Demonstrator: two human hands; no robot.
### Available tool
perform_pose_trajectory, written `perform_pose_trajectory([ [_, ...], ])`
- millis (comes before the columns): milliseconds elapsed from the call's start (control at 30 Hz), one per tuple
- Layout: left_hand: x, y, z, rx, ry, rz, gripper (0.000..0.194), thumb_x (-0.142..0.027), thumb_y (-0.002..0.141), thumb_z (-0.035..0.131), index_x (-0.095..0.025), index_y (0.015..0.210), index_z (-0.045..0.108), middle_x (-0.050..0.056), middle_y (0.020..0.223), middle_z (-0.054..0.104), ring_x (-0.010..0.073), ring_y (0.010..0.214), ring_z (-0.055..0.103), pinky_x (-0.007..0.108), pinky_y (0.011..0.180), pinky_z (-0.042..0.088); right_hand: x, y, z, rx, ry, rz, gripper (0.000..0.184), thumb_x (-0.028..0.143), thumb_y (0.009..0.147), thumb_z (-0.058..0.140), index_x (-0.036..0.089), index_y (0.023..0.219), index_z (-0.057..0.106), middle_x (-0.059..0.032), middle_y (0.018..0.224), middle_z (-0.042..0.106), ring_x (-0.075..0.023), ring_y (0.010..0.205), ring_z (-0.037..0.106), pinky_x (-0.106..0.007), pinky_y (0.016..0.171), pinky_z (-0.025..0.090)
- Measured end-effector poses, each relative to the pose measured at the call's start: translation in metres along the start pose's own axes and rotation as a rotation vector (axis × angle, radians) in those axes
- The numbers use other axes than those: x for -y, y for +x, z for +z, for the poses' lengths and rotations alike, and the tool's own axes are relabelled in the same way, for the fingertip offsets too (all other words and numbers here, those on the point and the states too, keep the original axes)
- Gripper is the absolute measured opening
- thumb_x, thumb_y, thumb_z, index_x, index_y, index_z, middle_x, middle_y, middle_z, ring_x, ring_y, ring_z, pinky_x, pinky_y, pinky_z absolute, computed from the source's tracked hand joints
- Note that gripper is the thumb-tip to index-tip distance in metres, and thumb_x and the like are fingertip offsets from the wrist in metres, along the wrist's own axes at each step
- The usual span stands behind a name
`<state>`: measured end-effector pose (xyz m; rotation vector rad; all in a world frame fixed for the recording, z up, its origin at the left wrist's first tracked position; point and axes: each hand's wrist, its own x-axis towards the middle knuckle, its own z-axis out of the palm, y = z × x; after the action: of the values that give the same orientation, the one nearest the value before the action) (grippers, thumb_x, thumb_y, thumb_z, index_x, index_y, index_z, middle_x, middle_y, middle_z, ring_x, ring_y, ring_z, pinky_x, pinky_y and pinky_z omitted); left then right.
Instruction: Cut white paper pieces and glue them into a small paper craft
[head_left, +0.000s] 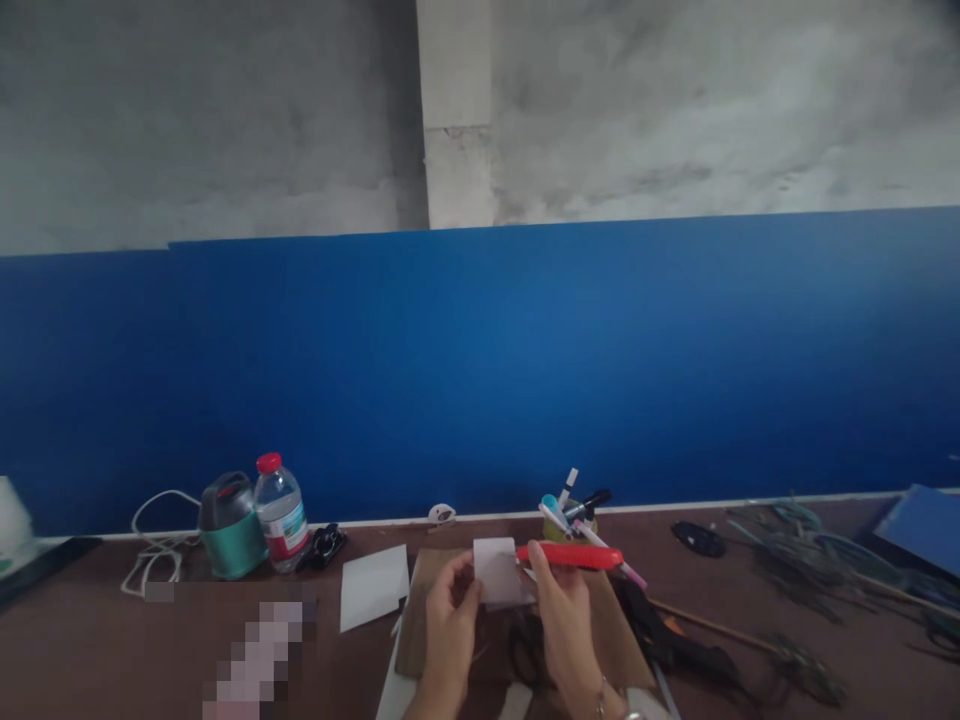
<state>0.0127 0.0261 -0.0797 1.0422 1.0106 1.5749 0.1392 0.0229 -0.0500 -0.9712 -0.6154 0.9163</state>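
My left hand (451, 625) pinches a small white piece of paper (495, 570) by its left side. In my right hand (566, 620), a long, slim red tool (574, 556) lies across the fingers, its left end at the paper's right edge. Its exact kind is not clear. Both hands are held over a brown board (420, 640) on the table. Between the wrists, black-handled scissors (525, 650) show in part. Just behind the right hand stands a holder with several pens (574, 518).
A white sheet (375, 588) lies left of the board. Further left stand a water bottle (281, 515) and a green-grey container (232, 530) beside a white cable (154, 560). At right are a black mouse-like object (699, 538), tangled strands (810, 550) and a blue folder (922, 525).
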Motion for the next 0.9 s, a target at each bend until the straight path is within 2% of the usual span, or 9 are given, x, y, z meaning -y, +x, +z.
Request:
perform_pose_trajectory([
  [233,-0.008,-0.003,0.003,-0.031,0.054,0.007,0.034,-0.027,0.07,0.068,-0.015,0.102,0.069,0.011,0.098,0.072,0.0257,0.091,0.066,0.036,0.083,0.05,0.01,-0.008,0.005,-0.007,-0.05,0.063,0.043,0.052,0.064,0.078,0.015,0.083,0.065,-0.0049,0.075,0.074,-0.0204,0.072,0.069,-0.027,0.063,0.056],
  [600,-0.003,-0.001,0.001,-0.004,0.027,0.024,0.034,-0.026,0.071,0.067,-0.015,0.102,0.069,0.011,0.098,0.072,0.025,0.091,0.066,0.036,0.084,0.05,0.015,-0.006,0.006,-0.046,0.022,0.098,0.045,0.045,0.057,0.083,0.016,0.084,0.061,-0.004,0.076,0.073,-0.0211,0.065,0.071,-0.027,0.057,0.057],
  [767,-0.011,-0.003,0.003,-0.014,-0.004,-0.008,0.034,-0.025,0.068,0.07,-0.015,0.1,0.069,0.011,0.098,0.073,0.0259,0.092,0.066,0.035,0.083,0.05,0.019,-0.001,0.002,-0.003,-0.024,0.105,0.044,0.045,0.059,0.083,0.017,0.087,0.061,-0.0025,0.074,0.073,-0.0212,0.062,0.072,-0.027,0.054,0.056],
  [900,-0.01,-0.002,0.003,-0.002,-0.012,-0.014,0.035,-0.023,0.069,0.067,-0.015,0.103,0.069,0.011,0.1,0.073,0.026,0.094,0.066,0.036,0.085,0.05,0.024,0.004,-0.001,0.039,-0.104,0.1,0.048,0.048,0.059,0.081,0.017,0.089,0.061,-0.0037,0.077,0.073,-0.0223,0.061,0.072,-0.025,0.047,0.054],
])
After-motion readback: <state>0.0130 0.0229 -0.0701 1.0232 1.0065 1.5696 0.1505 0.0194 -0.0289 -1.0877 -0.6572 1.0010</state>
